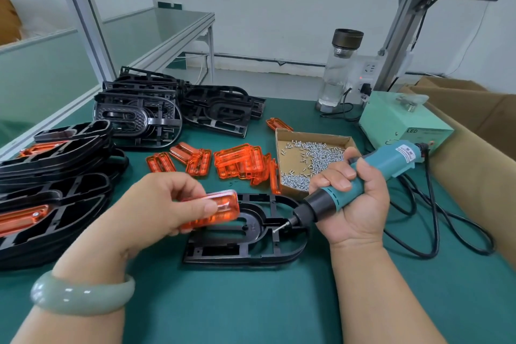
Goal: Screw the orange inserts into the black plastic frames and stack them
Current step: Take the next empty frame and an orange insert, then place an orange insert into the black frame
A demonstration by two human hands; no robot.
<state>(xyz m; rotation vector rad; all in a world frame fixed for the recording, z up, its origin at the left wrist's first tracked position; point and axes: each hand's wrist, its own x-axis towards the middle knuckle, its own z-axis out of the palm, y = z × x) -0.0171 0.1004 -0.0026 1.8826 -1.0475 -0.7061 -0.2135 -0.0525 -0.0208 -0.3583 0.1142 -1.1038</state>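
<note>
A clear glass bottle with a dark lid (339, 72) stands at the back of the green-topped bench (251, 310), just beside a white wall socket (369, 69). To its right sits a pale green metal power box (391, 120), with brown cardboard cartons (469, 103) beyond it. Silver aluminium framing (89, 25) rises overhead.

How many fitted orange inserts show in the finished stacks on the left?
2: one orange insert in the near stack, another in the far stack. Others may be hidden underneath.

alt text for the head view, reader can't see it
A left hand holds an orange insert over a black frame on a green bench while the right hand grips a teal screwdriver, screw at its tip. Loose inserts, screws and stacked frames lie behind.
</note>
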